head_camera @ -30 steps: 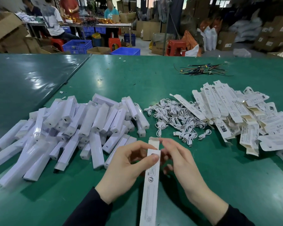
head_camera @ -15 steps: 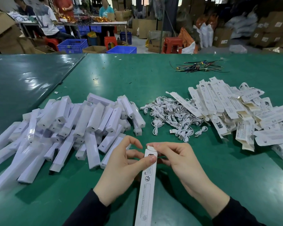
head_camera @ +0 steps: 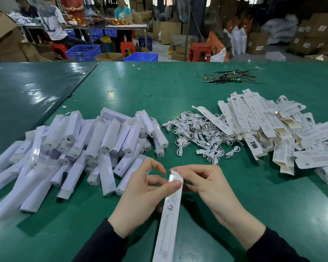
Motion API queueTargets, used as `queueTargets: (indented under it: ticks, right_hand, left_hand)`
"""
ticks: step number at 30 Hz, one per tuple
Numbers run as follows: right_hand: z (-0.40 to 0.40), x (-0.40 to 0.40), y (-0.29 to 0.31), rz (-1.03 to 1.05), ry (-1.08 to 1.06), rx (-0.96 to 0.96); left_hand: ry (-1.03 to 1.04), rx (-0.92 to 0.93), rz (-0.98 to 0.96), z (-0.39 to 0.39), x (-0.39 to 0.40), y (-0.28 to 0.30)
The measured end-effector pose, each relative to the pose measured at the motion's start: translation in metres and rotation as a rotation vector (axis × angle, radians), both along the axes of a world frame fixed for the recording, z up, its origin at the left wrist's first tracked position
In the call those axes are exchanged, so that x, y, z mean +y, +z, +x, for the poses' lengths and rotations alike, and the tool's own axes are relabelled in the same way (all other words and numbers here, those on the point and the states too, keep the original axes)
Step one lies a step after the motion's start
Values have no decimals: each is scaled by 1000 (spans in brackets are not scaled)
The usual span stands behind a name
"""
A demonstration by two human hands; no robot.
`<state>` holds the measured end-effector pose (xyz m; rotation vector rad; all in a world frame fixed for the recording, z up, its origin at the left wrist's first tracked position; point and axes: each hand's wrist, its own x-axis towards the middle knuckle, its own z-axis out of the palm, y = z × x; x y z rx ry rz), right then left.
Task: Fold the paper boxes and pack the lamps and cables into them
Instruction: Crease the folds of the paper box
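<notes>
In the head view, the left hand [head_camera: 140,195] grips the upper part of a long paper box [head_camera: 169,220] with its thumb pressed on the front face, while the right hand [head_camera: 206,186] pinches the end flap [head_camera: 173,173] just above the green table [head_camera: 235,214]. To close this end well, the person should likely keep the tube squared with the left thumb and tuck the flap straight in. Lamps [head_camera: 95,140], cables [head_camera: 197,133] and flat boxes [head_camera: 263,121] lie beyond.

A single head-worn wide-angle camera looks forward and down across the green table [head_camera: 178,95], close above the person's hands; straight lines bow toward the edges, so far background detail is probably unreliable.
</notes>
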<state>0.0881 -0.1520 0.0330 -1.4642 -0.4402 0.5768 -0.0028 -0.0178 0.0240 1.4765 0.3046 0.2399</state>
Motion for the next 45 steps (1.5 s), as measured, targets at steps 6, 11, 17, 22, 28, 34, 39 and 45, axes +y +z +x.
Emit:
queueTargets:
  ticks: [6, 11, 17, 22, 28, 34, 39, 45]
  right_hand:
    - [3, -3, 3, -38, 46, 7]
    - [7, -5, 5, -38, 69, 56]
    - [8, -6, 5, -19, 52, 115]
    - [10, -7, 2, -63, 31, 103]
    - [8, -5, 1, -10, 117, 139]
    - [4, -2, 0, 50, 104, 94]
    - [3, -2, 1, 39, 91, 10]
    - [1, -2, -2, 96, 100, -25]
  left_hand:
    - [-9, 6, -30, 0, 1, 0]
    - [-36, -8, -11, 0, 0, -2]
    - [-48, -87, 82, 1, -2, -5]
    - [-66, -48, 112, -1, -3, -4]
    - [-58, 28, -22, -1, 0, 2]
    - [7, 57, -114, -1, -1, 3]
    - [29, 93, -169, -1, -4, 2]
    - [-13, 161, -402, 0, -5, 4]
